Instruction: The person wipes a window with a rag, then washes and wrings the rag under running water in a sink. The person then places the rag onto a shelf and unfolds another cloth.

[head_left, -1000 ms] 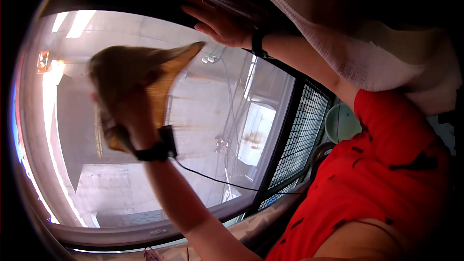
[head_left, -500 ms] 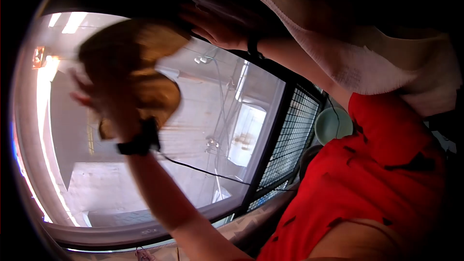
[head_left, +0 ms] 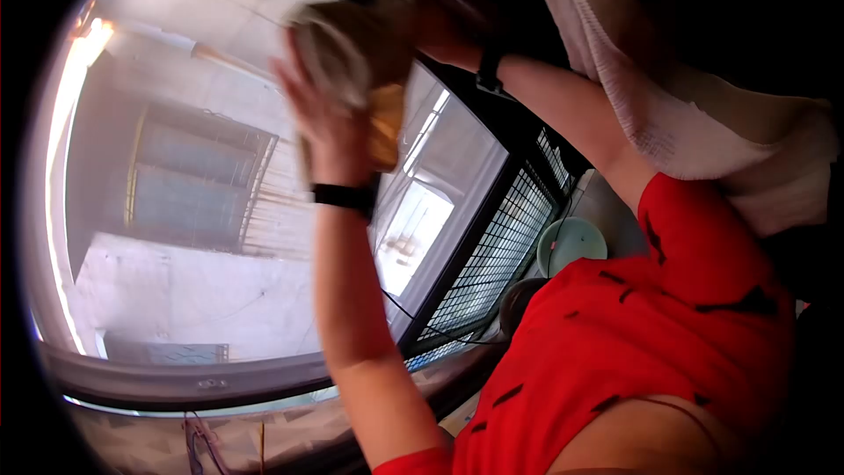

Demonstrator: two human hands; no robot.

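Observation:
My left hand (head_left: 330, 127), with a dark band on the wrist, is raised before the large window and grips a folded brown and yellowish cloth (head_left: 384, 119). Its fingers are blurred, some stretched along the cloth's edge. My right hand (head_left: 426, 22), also banded at the wrist, is in shadow at the top, close beside the cloth. Its dim fingers look spread, and I make out nothing in them. Whether it touches the cloth is unclear.
The window pane (head_left: 202, 299) has a dark frame. A wire grille (head_left: 479, 268) adjoins it, with a pale green basin (head_left: 571, 246) beyond. Light fabric (head_left: 686, 123) hangs at upper right. A thin black cable (head_left: 440, 330) runs near the frame.
My left hand and the cloth have moved right and up, close to my right hand. The view has shifted, so the window and basin appear farther left.

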